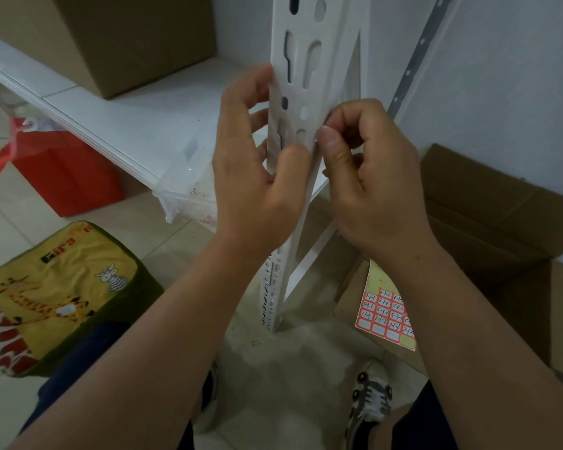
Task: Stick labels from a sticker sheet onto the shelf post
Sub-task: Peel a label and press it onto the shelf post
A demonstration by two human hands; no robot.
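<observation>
A white slotted shelf post point(301, 69) rises through the middle of the view down to the floor. My left hand point(257, 170) grips the post from its left side, fingers curled behind it and thumb on its front face. My right hand point(368, 177) is at the post's right edge, thumb and forefinger pinched together there; whatever is between them is too small to make out. The sticker sheet point(387, 311), yellow backing with red-bordered handwritten labels, lies on flattened cardboard at the lower right, partly behind my right forearm.
A white shelf board point(137, 121) carries a brown cardboard box point(127, 40). A clear plastic bin point(189, 196) and a red box point(62, 177) sit below it. A giraffe-print cushion point(56, 293) lies left. An open cardboard box point(501, 216) is right. My shoes stand on the tiled floor.
</observation>
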